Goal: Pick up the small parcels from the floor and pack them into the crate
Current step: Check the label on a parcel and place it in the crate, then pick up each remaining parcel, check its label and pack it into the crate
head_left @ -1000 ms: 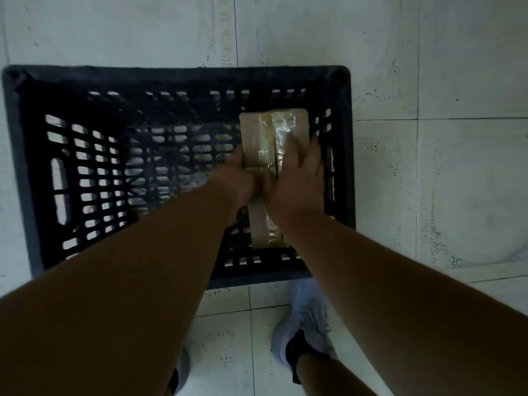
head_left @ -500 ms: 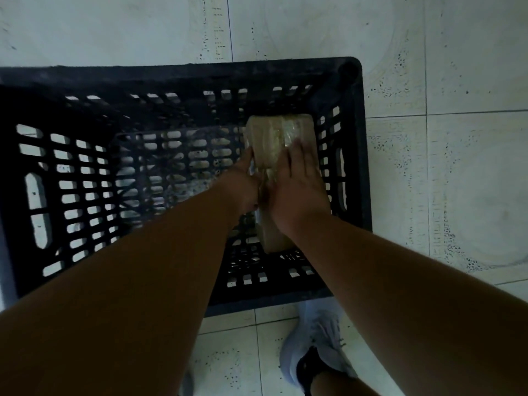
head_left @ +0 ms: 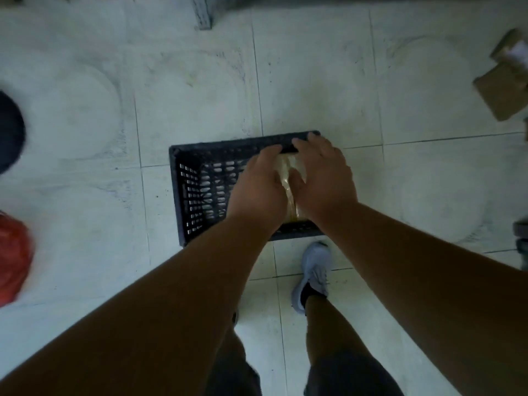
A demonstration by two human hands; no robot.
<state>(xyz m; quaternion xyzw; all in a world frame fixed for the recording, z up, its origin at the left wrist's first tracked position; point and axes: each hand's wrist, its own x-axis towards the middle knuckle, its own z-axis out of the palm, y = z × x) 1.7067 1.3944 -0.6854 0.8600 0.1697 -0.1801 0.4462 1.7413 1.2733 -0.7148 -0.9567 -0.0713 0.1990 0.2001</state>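
A black slatted plastic crate (head_left: 175, 195) stands on the pale tiled floor in front of me. Brown taped parcels (head_left: 288, 170) lie inside it along its right side, mostly hidden by my hands. My left hand (head_left: 257, 187) and my right hand (head_left: 324, 178) hover side by side over those parcels, fingers relaxed and pointing away from me. Neither hand grips anything. The fingertips of both overlap the crate's far rim in the picture.
More brown parcels (head_left: 503, 92) lie on the floor at the far right. A red bag (head_left: 13, 258) and a dark round object (head_left: 8, 132) sit at the left edge. My grey shoe (head_left: 314, 274) stands just behind the crate. A grey post (head_left: 203, 12) is at the top.
The view has risen and pulled back from the crate. Both hands have lifted off the parcels, which stay in the crate's right side.
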